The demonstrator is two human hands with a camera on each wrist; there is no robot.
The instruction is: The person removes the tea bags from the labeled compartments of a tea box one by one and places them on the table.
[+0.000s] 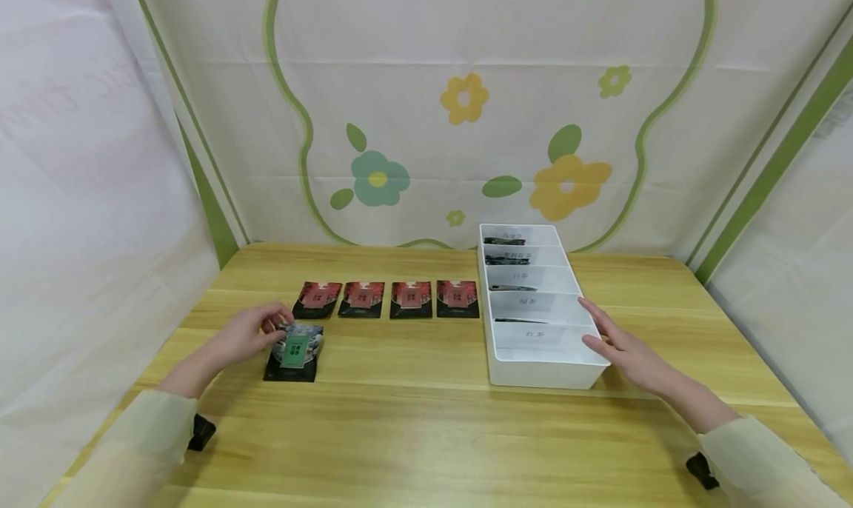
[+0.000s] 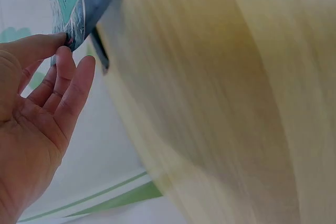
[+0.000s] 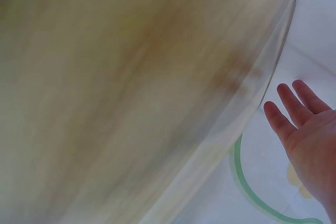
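Observation:
On the left of the table, my left hand point(image 1: 252, 335) pinches the upper left edge of a tea packet point(image 1: 294, 353) with a green label and black lower part. The left wrist view shows the thumb and a finger of that hand point(image 2: 50, 90) on the packet's edge point(image 2: 79, 3). At the right, my right hand point(image 1: 626, 349) lies against the near right side of a white divided box point(image 1: 543, 375), its fingers extended. In the right wrist view these fingers point(image 3: 297, 114) are straight and spread; the box's compartments cannot be seen there.
Several tea packets with red labels point(image 1: 411, 300) lie in a row left of the box. The box has labelled compartments; dark packets point(image 1: 508, 260) stand in the farther ones. A printed cloth point(image 1: 426, 123) hangs behind the wooden table point(image 1: 400, 441), with cloth at both sides.

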